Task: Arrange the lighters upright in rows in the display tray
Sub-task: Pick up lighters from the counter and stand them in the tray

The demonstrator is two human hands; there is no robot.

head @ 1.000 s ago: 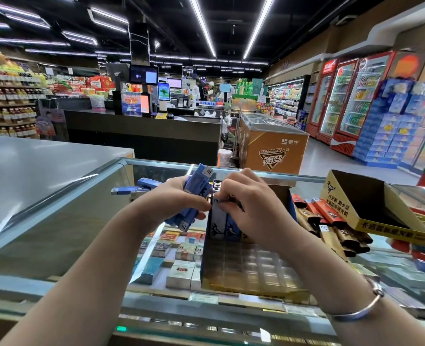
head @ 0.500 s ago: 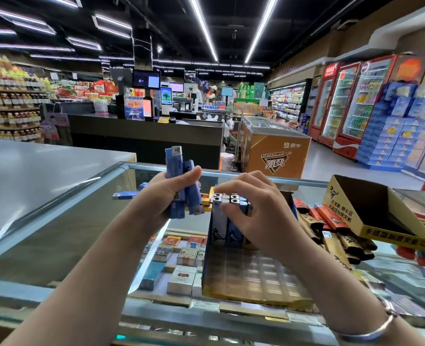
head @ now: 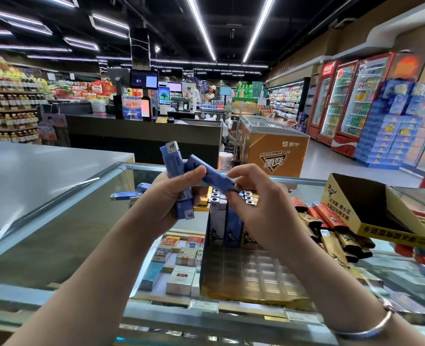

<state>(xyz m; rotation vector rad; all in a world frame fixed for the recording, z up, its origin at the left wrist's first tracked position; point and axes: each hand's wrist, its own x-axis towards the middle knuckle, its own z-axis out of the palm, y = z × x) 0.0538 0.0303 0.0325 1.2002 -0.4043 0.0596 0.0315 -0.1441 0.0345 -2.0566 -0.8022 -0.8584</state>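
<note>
My left hand [head: 167, 196] grips a bunch of blue lighters [head: 172, 162], held above the glass counter. One blue lighter [head: 212, 177] sticks out sideways from the bunch, and my right hand [head: 258, 207] pinches its far end. Below them lies the gold display tray [head: 246, 278], with a few white and blue lighters [head: 227, 222] standing upright in a row at its far end. Its near part shows bare slots.
Loose red and gold lighters [head: 331, 233] are heaped to the right of the tray, beside an open yellow carton [head: 371, 208]. More blue lighters [head: 129, 194] lie on the glass counter [head: 64, 226] at the left. Cigarette packs show beneath the glass.
My right hand has lifted off the upright row and taken hold of one blue lighter from the bunch. My left hand has raised the bunch slightly.
</note>
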